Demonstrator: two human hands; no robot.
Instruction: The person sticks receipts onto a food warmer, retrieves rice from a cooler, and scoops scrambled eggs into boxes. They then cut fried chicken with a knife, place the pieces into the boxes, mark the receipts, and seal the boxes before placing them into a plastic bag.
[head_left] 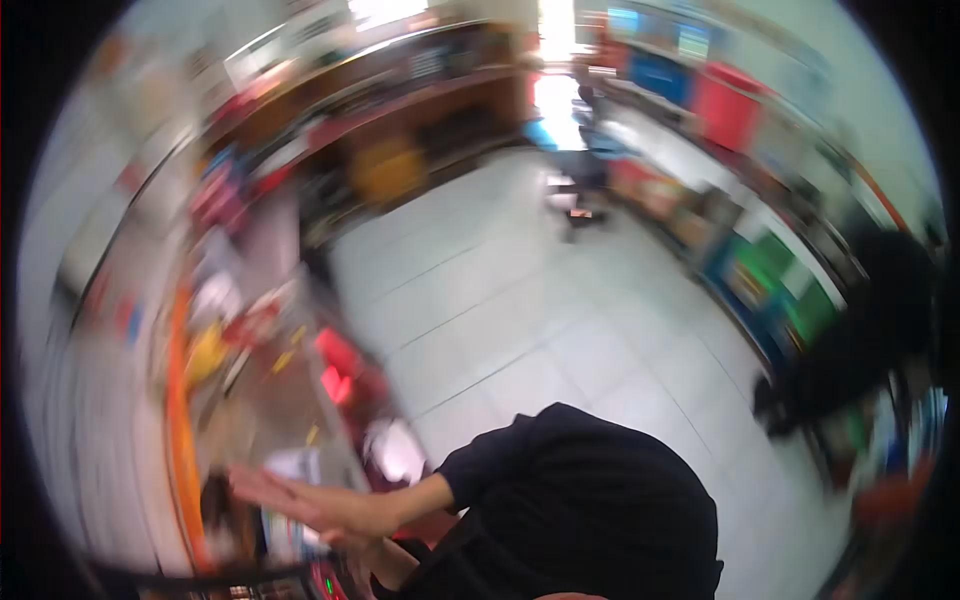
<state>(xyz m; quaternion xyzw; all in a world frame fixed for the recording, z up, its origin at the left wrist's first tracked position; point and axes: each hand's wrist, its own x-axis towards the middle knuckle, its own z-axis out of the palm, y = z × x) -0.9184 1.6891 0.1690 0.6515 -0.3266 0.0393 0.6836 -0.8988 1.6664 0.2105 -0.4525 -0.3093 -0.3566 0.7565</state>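
Low in the head view, my right hand (335,508) reaches out from a black short sleeve over the cluttered bench (290,405). Its fingers are stretched out, flat and together, pointing left, with no object showing in them. My left hand (372,552) is just below, close against the right hand and wrist; its fingers are mostly hidden. A dark object (215,500) and white printed papers (290,535) lie under and beside the fingertips. Near the bottom edge, a device with a small green light (328,585) sits close to the hands. Motion blur smears the view.
A yellow item (207,352) and red things (338,365) lie farther along the bench. Across the tiled floor (540,300) are a swivel chair (578,180), shelves with a red bin (725,105), and a large black shape (860,330) at right.
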